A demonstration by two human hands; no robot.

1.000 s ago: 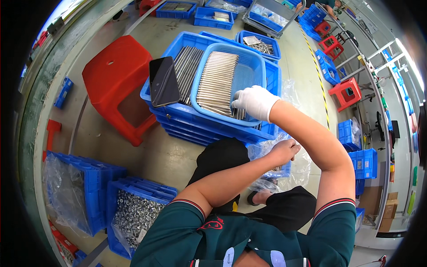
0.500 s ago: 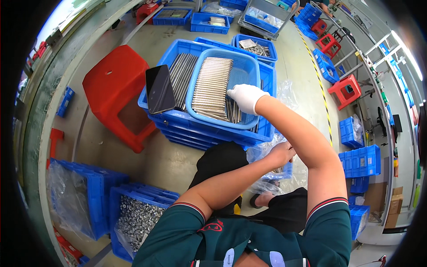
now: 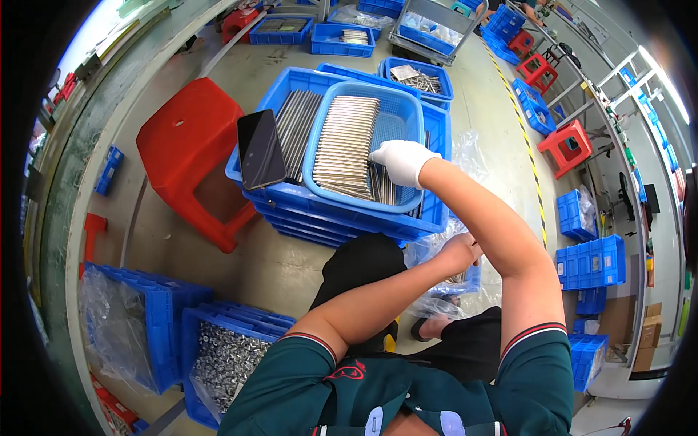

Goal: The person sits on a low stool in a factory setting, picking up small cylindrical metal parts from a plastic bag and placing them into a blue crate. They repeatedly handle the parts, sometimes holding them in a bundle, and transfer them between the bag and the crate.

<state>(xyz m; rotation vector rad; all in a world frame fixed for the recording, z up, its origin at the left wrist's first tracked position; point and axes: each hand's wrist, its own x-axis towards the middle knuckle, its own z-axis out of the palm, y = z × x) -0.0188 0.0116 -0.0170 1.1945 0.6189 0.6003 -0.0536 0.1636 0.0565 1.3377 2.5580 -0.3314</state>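
Observation:
My right hand [image 3: 404, 163], in a white glove, reaches into the light blue plastic basket [image 3: 412, 118]. Its fingers are drawn together beside the right ends of a row of shiny metal rods [image 3: 347, 142]; whatever they grip is hidden. Darker rods [image 3: 382, 186] stand on end below that hand. Bare and curled closed, my left hand [image 3: 461, 251] is partly covered by my right forearm. It hovers over a blue bin [image 3: 471, 280] with clear plastic and rods, and its contents cannot be made out.
The basket rests on stacked blue crates [image 3: 331, 219] holding grey rods [image 3: 301, 123]. A black phone [image 3: 260, 150] lies on their left rim. A red stool [image 3: 190, 138] stands left. Lower left is a crate of small metal parts [image 3: 227, 363]. Farther off are a cart [image 3: 427, 33] and red stools.
My right hand stays at the ends of the rods with hardly any movement. My left hand also keeps its place; the whole view shifts very slightly.

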